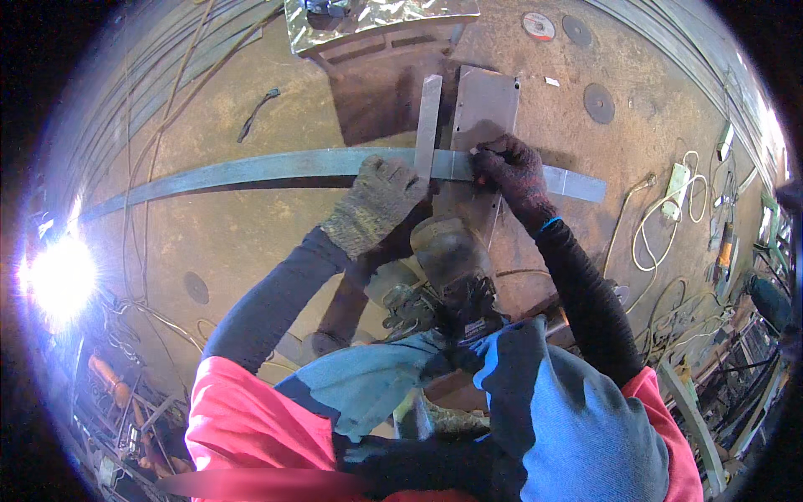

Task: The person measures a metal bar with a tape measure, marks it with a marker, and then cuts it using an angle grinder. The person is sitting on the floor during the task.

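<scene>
My left hand, in a grey knit glove, is closed at the lower end of a short flat metal strip. That strip lies crosswise over a long flat metal bar, which my left fingers also touch. Thin pale lines cross the bar near its right end. On the bar, right of the strip, my right hand wears a dark reddish glove and pinches something small with a pale tip, too little of it showing to name. Beneath the bar sits a wide grey steel plate or channel.
A patterned metal stool or box stands ahead. Cutting discs lie at the right, near a white cable and a power strip. Long rods and cables run along the left. A glaring welding light burns far left.
</scene>
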`<state>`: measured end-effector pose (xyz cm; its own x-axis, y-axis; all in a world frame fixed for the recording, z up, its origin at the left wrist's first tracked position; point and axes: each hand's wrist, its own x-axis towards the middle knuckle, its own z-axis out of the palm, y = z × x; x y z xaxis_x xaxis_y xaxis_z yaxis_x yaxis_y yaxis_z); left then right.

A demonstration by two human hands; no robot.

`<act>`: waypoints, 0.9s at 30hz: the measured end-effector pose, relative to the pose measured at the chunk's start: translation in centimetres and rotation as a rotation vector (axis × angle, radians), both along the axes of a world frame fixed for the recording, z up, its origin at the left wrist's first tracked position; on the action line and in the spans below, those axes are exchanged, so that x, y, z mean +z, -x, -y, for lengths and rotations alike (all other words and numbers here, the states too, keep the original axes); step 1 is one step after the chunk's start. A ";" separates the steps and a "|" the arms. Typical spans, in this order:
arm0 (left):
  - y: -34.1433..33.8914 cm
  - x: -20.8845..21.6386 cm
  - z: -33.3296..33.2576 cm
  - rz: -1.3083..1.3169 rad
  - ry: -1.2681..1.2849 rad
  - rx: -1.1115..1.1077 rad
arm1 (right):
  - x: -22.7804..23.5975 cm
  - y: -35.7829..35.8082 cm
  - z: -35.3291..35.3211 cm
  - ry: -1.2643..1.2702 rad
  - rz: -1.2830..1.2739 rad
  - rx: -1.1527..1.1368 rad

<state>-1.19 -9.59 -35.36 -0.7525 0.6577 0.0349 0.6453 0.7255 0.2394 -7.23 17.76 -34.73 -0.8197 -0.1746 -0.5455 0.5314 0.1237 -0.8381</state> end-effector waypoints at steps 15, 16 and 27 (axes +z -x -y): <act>0.6 1.4 5.6 -0.062 0.146 0.012 | 0.4 0.3 0.0 -0.049 0.026 0.014; 0.4 1.3 5.6 -0.067 0.126 0.003 | 0.1 0.2 -0.1 -0.046 0.006 0.026; -1.0 0.5 5.7 -0.075 0.120 0.066 | -1.2 0.0 -1.2 0.102 -0.047 0.051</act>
<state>-0.22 -15.33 -34.82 -0.7923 0.6100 0.0166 0.6082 0.7872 0.1017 -7.23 18.94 -35.90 -0.8325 -0.2695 -0.4840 0.4865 0.0622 -0.8715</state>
